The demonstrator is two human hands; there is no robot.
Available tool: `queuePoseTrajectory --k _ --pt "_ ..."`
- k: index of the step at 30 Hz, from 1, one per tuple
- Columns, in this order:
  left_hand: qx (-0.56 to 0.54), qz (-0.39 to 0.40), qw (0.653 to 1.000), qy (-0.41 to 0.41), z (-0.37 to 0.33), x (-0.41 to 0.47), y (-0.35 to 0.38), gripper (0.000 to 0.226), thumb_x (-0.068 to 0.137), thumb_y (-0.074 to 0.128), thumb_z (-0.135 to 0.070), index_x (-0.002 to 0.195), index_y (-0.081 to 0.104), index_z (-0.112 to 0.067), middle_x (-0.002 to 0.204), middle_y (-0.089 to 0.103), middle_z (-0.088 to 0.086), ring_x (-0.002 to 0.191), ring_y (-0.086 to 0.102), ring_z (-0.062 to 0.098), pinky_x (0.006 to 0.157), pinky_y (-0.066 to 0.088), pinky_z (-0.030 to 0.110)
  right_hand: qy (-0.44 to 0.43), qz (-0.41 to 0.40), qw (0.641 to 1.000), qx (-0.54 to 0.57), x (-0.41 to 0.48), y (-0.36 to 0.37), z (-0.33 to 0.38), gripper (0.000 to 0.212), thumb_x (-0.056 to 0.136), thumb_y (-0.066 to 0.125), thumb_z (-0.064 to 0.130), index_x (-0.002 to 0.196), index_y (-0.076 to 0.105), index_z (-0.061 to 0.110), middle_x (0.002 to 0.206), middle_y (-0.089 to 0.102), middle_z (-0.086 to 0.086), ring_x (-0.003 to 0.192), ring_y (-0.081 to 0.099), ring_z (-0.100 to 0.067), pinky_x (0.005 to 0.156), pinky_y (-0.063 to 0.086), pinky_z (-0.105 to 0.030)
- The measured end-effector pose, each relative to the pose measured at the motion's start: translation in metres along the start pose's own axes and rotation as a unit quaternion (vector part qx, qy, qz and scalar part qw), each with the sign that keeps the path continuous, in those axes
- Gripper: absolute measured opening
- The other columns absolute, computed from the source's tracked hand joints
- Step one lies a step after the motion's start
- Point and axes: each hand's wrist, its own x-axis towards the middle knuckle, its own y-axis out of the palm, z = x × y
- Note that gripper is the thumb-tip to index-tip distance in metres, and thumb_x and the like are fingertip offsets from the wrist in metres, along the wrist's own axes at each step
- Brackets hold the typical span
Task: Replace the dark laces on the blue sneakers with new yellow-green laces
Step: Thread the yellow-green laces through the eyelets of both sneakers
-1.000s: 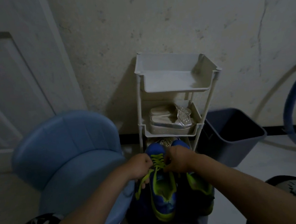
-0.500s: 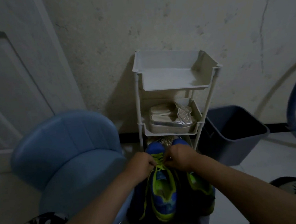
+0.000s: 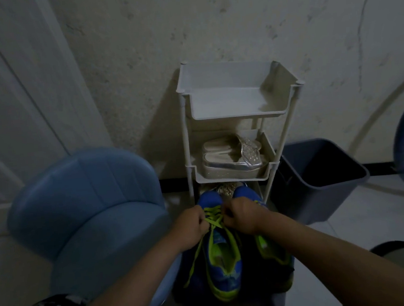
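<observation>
The 2 hands, left hand (image 3: 192, 224) and right hand (image 3: 242, 214), pinch the soft yellow-green fabric lace (image 3: 215, 220) across the blue mesh sneaker (image 3: 224, 270) between them. The lace looks limp and light, so it is probably best gripped near its ends.

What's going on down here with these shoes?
A person is lacing a pair of blue sneakers by hand. The left hand and right hand each pinch the yellow-green lace where it criss-crosses near the toe of the nearer sneaker. The lace's loose ends trail back past the shoe's opening. The other sneaker sits beside it, in front of a white rack.
</observation>
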Motion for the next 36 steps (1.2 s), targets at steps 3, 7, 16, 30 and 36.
queuePoseTrajectory --k 3,7,16,30,36 --pt "-0.033 0.004 0.999 -0.042 0.002 0.004 0.001 0.030 0.088 0.059 -0.010 0.065 0.045 -0.024 0.071 0.054 -0.004 0.076 0.056 0.018 0.064 0.038 0.030 0.020 0.015 1.000 -0.015 -0.001 -0.002 -0.001 0.028 0.095 0.055 0.025 0.109 0.063 0.002 0.110 0.065 -0.018 0.104 0.061 -0.033 0.080 0.042 -0.033" --pt "-0.089 0.029 0.994 -0.051 0.007 0.002 0.004 0.021 0.087 0.064 -0.008 0.075 0.059 -0.025 0.067 0.060 -0.006 0.064 0.056 0.007 0.067 0.046 0.023 0.021 0.023 0.999 0.012 -0.003 -0.004 -0.009 0.027 0.091 0.060 0.028 0.109 0.069 0.010 0.108 0.070 -0.011 0.103 0.064 -0.026 0.083 0.045 -0.029" --pt "-0.080 -0.016 0.997 -0.012 0.005 0.002 0.003 0.016 0.086 0.067 -0.011 0.073 0.062 -0.019 0.077 0.069 0.008 0.071 0.062 0.018 0.071 0.051 0.036 0.008 -0.009 0.998 0.063 -0.005 -0.004 -0.011 0.018 0.089 0.067 0.033 0.097 0.074 0.018 0.099 0.072 -0.002 0.093 0.065 -0.015 0.076 0.042 -0.020" --pt "-0.078 -0.023 0.996 -0.047 -0.004 0.007 0.009 0.009 0.086 0.067 -0.006 0.088 0.076 -0.006 0.085 0.074 0.010 0.052 0.052 -0.007 0.054 0.040 0.008 -0.026 0.015 0.999 0.023 0.011 -0.007 -0.010 0.021 0.089 0.066 0.023 0.108 0.075 0.019 0.109 0.073 -0.001 0.102 0.064 -0.017 0.083 0.040 -0.020" --pt "0.015 -0.039 0.999 -0.006 -0.012 0.013 0.009 0.013 0.084 0.069 -0.015 0.078 0.078 -0.007 0.082 0.075 0.006 0.079 0.068 0.013 0.070 0.047 0.023 -0.032 0.012 0.999 -0.011 0.013 -0.004 -0.011 0.022 0.092 0.063 0.031 0.108 0.074 0.020 0.109 0.071 -0.003 0.100 0.064 -0.021 0.084 0.047 -0.029"
